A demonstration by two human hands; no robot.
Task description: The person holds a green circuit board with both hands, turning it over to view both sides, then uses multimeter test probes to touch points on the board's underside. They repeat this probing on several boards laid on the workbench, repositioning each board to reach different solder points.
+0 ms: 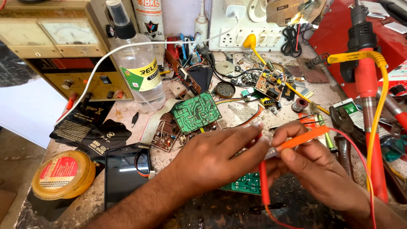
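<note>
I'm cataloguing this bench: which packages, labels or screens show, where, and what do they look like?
Bottle label: green, yellow and white band on the clear spray bottle, back left.
Tin: round, yellow lid with red and white label, front left.
Black pouches: flat, white print, left of the boards.
Phone screen: dark, glossy, beside the left forearm.
Meters: two pale dials, top left.

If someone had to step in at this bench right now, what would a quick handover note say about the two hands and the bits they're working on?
Left hand: fingers pinched on a red test probe that hangs down from the grip, its lead running off the bottom edge.
Right hand: holds an orange test probe slanted up to the right, its tip meeting the left fingertips.
Under the hands: a green circuit board, partly hidden. A second green circuit board lies further back, beside a clear spray bottle.
Done: both probes are in hand.
Left: neither probe visibly touches a board.
</note>
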